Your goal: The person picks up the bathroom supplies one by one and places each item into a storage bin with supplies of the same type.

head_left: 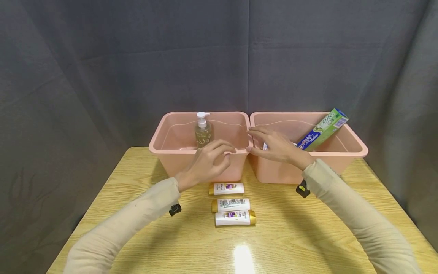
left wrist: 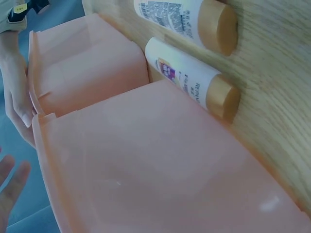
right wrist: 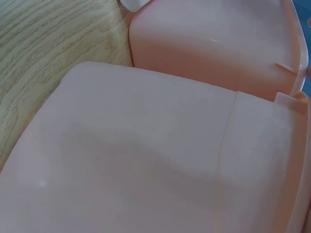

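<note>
On the wood-grain surface [head_left: 184, 243] lie three white, gold-capped tubes: the near tube [head_left: 233, 218], cap right, with a purple label block; just beyond, the middle tube [head_left: 234, 205], cap left, showing a barcode; then the far tube [head_left: 228, 188], cap left, purple block again. Their small print is too blurred to read. The left hand [head_left: 209, 161] is by the left bin's front rim, fingers loosely bent and holding nothing. The right hand [head_left: 273, 146] has its fingers extended to the rims where the left bin [head_left: 172, 161] and right bin [head_left: 280, 173] meet. Only the head view shows the pump bottle [head_left: 204, 135] with its white drip pattern, upright in the left bin, and the green-and-blue box [head_left: 322, 130], its lettering illegible, tilted in the right bin; the left wrist view gives the bins' smooth outer walls and two tubes. Behind hangs a grey curtain [head_left: 212, 57].
</note>
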Tool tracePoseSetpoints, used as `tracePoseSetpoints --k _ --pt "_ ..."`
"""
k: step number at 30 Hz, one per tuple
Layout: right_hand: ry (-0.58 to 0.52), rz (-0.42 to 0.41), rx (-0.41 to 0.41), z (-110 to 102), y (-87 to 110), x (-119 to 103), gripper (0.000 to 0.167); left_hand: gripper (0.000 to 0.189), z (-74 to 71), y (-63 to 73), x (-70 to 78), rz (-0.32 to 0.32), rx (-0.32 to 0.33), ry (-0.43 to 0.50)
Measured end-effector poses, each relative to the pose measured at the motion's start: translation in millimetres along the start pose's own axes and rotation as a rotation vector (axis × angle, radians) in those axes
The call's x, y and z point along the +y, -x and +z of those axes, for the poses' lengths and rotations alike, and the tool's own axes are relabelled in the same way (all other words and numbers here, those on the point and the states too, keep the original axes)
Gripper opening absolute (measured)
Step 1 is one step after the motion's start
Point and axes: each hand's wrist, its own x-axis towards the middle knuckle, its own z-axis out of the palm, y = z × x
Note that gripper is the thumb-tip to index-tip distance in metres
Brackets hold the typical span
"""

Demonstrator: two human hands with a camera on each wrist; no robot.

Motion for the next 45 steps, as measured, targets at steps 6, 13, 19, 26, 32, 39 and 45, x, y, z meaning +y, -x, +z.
tracePoseSetpoints --k 6,13,19,26,32,39,45 --pt "-0.026 0.006 0.001 2.4 0.3 0.1 0.067 0.02 3.1 7.0 0.4 0.001 -0.026 0.019" --pt "-0.055 0.053 -0.016 4.4 1.0 -0.6 0.069 0.023 11.5 14.7 4.5 0.027 -0.103 0.033" --pt "-0.047 0.052 -0.012 7.3 1.5 0.3 0.07 0.022 18.0 19.3 7.1 0.018 -0.14 0.041" --pt "-0.029 0.055 -0.017 7.3 2.1 -0.5 0.07 0.022 22.8 26.0 6.9 -0.034 -0.174 0.069" --pt "-0.019 0.054 -0.015 7.6 2.2 -1.3 0.069 0.022 27.8 33.3 3.8 -0.079 -0.205 0.151" --pt "-0.01 0.053 -0.013 8.3 2.5 -1.1 0.069 0.018 32.4 39.9 1.8 -0.107 -0.266 0.215" --pt "-0.001 0.045 -0.007 9.2 2.4 -0.3 0.069 0.018 35.1 43.6 0.4 -0.125 -0.286 0.247"
